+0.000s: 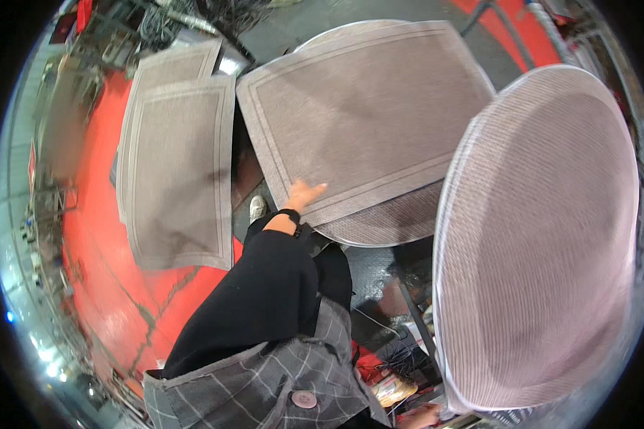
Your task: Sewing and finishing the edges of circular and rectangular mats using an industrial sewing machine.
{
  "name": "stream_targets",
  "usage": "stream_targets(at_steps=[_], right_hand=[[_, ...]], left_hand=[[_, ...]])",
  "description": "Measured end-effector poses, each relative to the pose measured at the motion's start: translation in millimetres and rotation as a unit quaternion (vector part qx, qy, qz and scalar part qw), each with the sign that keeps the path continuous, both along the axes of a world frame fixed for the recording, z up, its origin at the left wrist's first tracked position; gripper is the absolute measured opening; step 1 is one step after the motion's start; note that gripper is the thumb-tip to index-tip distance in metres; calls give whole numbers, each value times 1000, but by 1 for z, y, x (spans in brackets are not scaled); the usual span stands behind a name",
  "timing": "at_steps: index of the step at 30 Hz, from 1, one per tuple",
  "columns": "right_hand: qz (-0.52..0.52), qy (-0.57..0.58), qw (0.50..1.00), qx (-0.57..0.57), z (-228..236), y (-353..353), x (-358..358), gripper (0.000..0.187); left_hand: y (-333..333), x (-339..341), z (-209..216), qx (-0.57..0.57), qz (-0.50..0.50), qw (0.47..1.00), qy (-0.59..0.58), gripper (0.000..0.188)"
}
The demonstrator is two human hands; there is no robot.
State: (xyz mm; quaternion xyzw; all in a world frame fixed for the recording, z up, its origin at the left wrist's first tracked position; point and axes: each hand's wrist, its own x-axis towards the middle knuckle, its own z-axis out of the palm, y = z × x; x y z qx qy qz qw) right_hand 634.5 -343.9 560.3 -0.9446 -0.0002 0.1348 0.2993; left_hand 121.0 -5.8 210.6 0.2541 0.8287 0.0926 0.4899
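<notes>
My left hand (305,194), with a dark band at its wrist, rests on the near left corner of a brown-grey rectangular mat (365,114). Its fingers are apart. That mat has a bordered pattern and lies over a round woven piece (393,218), whose curved rim shows beneath it. At the right a large oval woven piece (544,236) with a pale rim stands tilted up close to me. Near its bottom rim is my right hand (420,416), cut off by the lower picture edge; its fingers are too hidden to read.
To the left lie more rectangular mats (182,171), overlapping in a stack. Beyond them is a red floor (114,272) with cracks. Tangled cables (161,25) lie at the far left back. Below the round piece are a dark metal surface (368,275) and a yellowish package (393,390).
</notes>
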Motion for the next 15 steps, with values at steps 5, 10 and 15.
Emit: stream_targets(at_steps=[5, 10, 15], right_hand=[[439, 123, 882, -117, -187, 63, -100, 19], [541, 217, 806, -103, -333, 162, -160, 21], [376, 246, 881, -147, -381, 308, -217, 43]], left_hand=[[-80, -123, -172, -98, 254, 951, 149, 103], [-87, -170, -220, 40, 376, 923, 74, 71], [-28, -107, -93, 322, 336, 883, -57, 36]])
